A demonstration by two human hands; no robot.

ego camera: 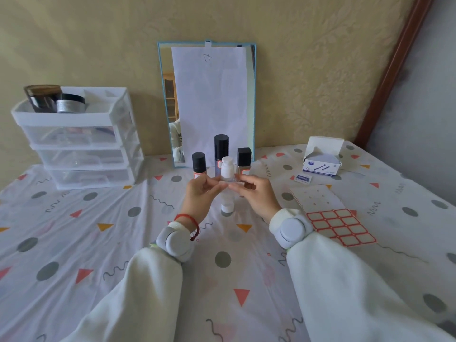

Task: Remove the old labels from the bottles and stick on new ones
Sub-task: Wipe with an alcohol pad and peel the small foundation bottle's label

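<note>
A small clear bottle with a white cap (227,169) stands upright on the patterned cloth in the middle. My left hand (201,193) and my right hand (256,196) meet in front of it, together pinching a small white label (235,185) against the bottle's front. Behind it stand three black-capped bottles: a short one (199,162), a tall one (221,146) and a square one (243,159), each with a red-edged label. A sheet of red-bordered labels (341,224) lies at the right.
A white three-drawer organiser (81,154) with jars on top stands at the left. A mirror (165,99) covered by paper leans on the wall. An open box of alcohol pads (320,164) and one loose pad sachet (303,179) lie at the right.
</note>
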